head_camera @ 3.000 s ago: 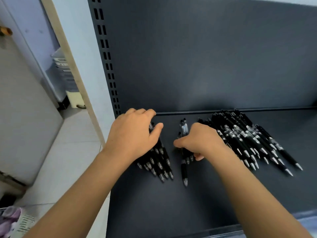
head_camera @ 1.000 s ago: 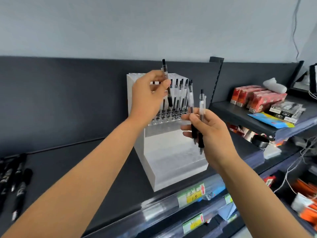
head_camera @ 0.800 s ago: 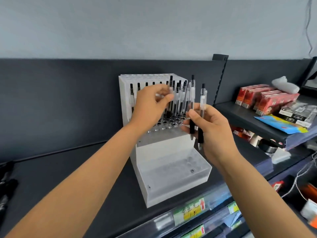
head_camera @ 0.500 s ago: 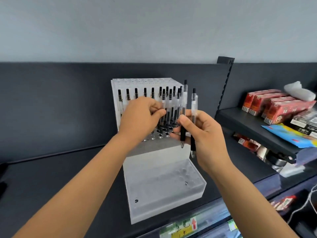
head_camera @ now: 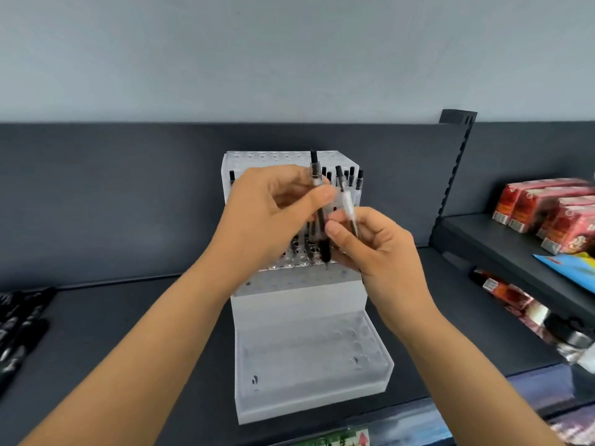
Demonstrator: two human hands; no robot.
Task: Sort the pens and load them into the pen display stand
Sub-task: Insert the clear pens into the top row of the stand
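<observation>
We are pinching one pen (head_camera: pixel 316 175) w/ L hand (head_camera: pixel 270 214), taken from R hand (head_camera: pixel 380 252), which is gripping only the other pen (head_camera: pixel 347 202), before the stand (head_camera: pixel 309 365), hands hiding its loaded pens (head_camera: pixel 359 181); red boxes (head_camera: pixel 547 207) at right.

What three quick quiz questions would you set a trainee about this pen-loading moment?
1. True or false: the lowest tier of the pen display stand is filled with a full row of pens.
2. Where do the loose black pens lie? A) on the dark shelf at the far left; B) on top of the red boxes; C) in the stand's front tier.
3. How many pens does the left hand pinch?

Key: 1. False, that tier shows only bare holes. 2. A. 3. One, the upright pen, tip down over the stand.
</observation>
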